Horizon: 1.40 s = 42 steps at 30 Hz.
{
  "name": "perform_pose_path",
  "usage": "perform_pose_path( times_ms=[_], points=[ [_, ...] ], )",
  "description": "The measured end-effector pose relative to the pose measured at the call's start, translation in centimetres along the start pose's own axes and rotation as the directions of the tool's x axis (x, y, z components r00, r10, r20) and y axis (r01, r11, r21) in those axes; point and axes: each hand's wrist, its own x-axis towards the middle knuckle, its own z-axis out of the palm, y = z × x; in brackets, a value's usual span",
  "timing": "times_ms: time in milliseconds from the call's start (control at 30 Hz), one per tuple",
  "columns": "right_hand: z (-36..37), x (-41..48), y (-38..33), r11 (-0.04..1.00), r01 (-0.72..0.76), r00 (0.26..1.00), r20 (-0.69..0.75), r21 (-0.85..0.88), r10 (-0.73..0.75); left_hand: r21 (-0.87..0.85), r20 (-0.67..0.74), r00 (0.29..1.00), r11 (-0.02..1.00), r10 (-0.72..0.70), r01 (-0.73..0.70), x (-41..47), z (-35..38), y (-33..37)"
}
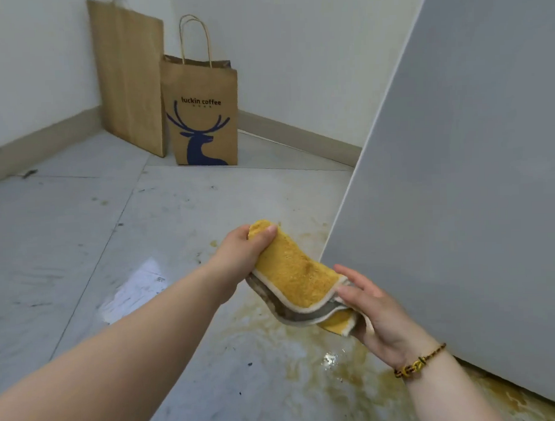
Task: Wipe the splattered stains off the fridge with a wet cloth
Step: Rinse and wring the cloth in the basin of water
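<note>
Both hands hold a folded yellow cloth [296, 277] above the stained floor [275, 352]: the left hand [244, 252] grips its far end, the right hand [372, 307] pinches its near corner. The grey fridge [463, 172] stands just to the right.

My left hand [246, 247] gripping one end of the folded yellow cloth [296, 277], my right hand [372, 304] holding the other end, grey fridge [463, 172] just beside, brownish stains [309, 344] on the floor [82, 248] below, two paper bags [200, 118] in the corner
</note>
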Motion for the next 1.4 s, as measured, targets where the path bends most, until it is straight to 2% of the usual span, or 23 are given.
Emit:
perform_pose_path(
  times_ms=[67,200,300,467,600,767,867,933,1033,1100,1167,1267,1333,1400],
  points=[
    [1.9,0.9,-0.5,0.999,0.042,0.996,-0.082,0.018,-0.041,-0.057,-0.096,0.995,0.998,-0.04,0.035,-0.5,-1.4,0.3],
    [7.6,3.4,-1.5,0.998,0.056,0.997,-0.058,-0.022,-0.057,-0.132,-0.275,0.957,0.99,-0.087,0.052,-4.0,-6.4,2.0],
    [13.5,3.5,-2.9,0.993,0.079,0.996,0.056,-0.087,-0.074,-0.087,-0.393,0.917,0.996,-0.063,0.031,-8.7,-11.1,4.3],
    [22.0,0.5,-4.7,0.991,0.088,0.967,0.247,-0.102,-0.06,-0.058,-0.634,0.773,0.996,0.019,-0.072,-16.0,-16.7,7.0],
    [26.6,-1.4,-4.4,0.991,0.09,0.938,0.343,-0.101,-0.05,-0.095,-0.723,0.69,0.993,-0.022,-0.068,-19.3,-19.6,4.8],
    [36.6,-3.9,1.0,0.982,0.084,0.91,0.414,-0.167,-0.008,-0.143,-0.807,0.587,0.987,-0.071,-0.077,-25.4,-28.3,1.3],
    [44.0,-6.0,2.1,0.968,0.163,0.892,0.449,-0.192,-0.061,-0.113,-0.837,0.547,0.983,-0.014,-0.147,-30.2,-34.0,1.9],
    [49.0,-7.6,2.4,0.948,0.254,0.855,0.504,-0.193,-0.126,0.0,-0.863,0.495,0.978,0.105,-0.208,-33.7,-37.9,3.2],
    [57.7,-10.0,4.6,0.905,0.36,0.78,0.605,-0.227,-0.158,0.125,-0.896,0.391,0.965,0.209,-0.23,-39.6,-45.3,3.4],
    [62.3,-11.1,6.8,0.867,0.416,0.747,0.647,-0.275,-0.153,0.101,-0.916,0.367,0.979,0.16,-0.174,-42.5,-49.2,2.1],
    [67.1,-11.1,9.9,0.817,0.459,0.743,0.655,-0.348,-0.139,0.081,-0.936,0.332,0.99,0.115,-0.115,-45.1,-53.4,-0.5],
    [73.0,-10.7,14.7,0.747,0.47,0.74,0.671,-0.47,-0.044,0.037,-0.964,0.261,0.998,0.046,-0.041,-48.0,-58.4,-4.6],
    [76.2,-10.3,18.0,0.628,0.515,0.728,0.684,-0.583,0.039,-0.051,-0.96,0.273,0.998,-0.056,0.026,-49.5,-61.2,-7.2],
    [78.6,-10.0,21.2,0.441,0.567,0.715,0.681,-0.696,0.156,-0.139,-0.93,0.32,0.979,-0.182,0.152,-50.4,-63.7,-9.8]
  ],
)
